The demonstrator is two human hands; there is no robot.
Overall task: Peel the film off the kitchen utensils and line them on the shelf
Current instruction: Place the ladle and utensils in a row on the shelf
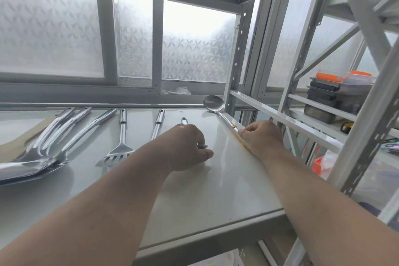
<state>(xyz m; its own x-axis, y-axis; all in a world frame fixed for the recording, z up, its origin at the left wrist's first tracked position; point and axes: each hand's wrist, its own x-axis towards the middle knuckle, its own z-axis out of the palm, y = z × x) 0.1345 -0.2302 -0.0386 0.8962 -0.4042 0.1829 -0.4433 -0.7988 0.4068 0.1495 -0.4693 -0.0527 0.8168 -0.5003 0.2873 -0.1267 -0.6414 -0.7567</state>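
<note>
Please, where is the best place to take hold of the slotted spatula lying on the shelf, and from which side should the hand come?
Probably the long straight handle of the slotted spatula, near its middle, coming from above. It lies flat on the shelf with open gaps on both sides, so the fingers can pinch across it; the wide flat head hugs the surface and gives little to grip.

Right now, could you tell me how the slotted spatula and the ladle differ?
The slotted spatula has a flat, slotted head pointing toward the camera; the ladle has a round bowl pointing toward the window. The spatula lies untouched; the right hand grips the ladle's handle at the shelf's right edge. Both are shiny metal.
</note>
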